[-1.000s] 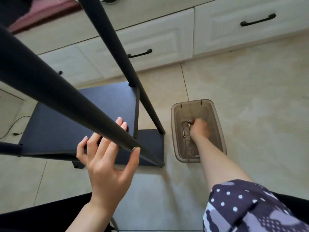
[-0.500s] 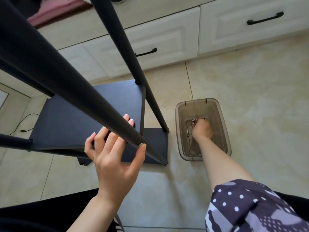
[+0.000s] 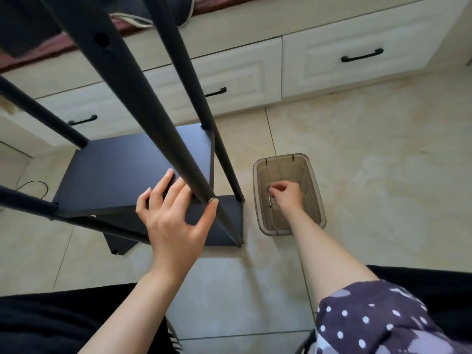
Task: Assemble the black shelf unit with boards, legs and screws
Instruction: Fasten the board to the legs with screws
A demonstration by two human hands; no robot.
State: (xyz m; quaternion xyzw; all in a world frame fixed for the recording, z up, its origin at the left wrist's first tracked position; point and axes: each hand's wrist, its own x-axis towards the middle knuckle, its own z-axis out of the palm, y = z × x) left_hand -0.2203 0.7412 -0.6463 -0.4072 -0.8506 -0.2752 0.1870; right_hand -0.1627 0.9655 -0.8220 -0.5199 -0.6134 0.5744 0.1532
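Observation:
The black shelf unit stands on the tiled floor with its upper board (image 3: 122, 175) above a lower board (image 3: 224, 221). Long black legs rise toward me; the nearest leg (image 3: 143, 108) crosses the view. My left hand (image 3: 173, 218) lies spread at this leg, straight fingers behind it and the thumb tip touching its right side. To the right a clear brown plastic bin (image 3: 316, 190) sits on the floor. My right hand (image 3: 287, 198) is inside it, fingertips pinching a small silver screw (image 3: 271, 188). A longer metal piece (image 3: 270, 202) lies below the fingers.
White drawers with black handles (image 3: 362, 55) run along the back wall. A thin cable (image 3: 33, 186) lies on the floor at the left. My dark trousers and dotted sleeve fill the bottom edge. Bare tiles stretch to the right of the bin.
My right hand has turned inside the bin and its fingertips now pinch a small silver piece. My left hand stays at the near leg. The view has tilted up slightly.

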